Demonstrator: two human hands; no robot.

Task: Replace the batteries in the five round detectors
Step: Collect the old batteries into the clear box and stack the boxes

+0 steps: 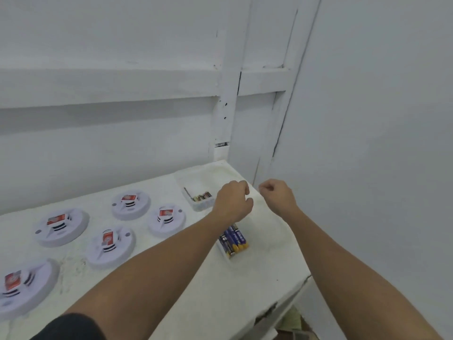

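Five round white detectors lay flat on the table, all to the left of the blue batteries. Each one had a red label on top. Two were quite near the blue batteries, one was further back, and two were far off to the left. The blue batteries lay side by side, with yellow ends, near the right edge of the table. Behind them and a bit to the left stood a small clear box with a few dark batteries inside.

The left hand was in the air just behind the blue batteries, right beside the box. Its fingers were curled, and I could not tell if it held anything. The right hand was in the air behind and to the right of the blue batteries, a little apart from the left hand. Its fingers were curled into a loose fist, and nothing showed in it. A white wall stood behind the table.
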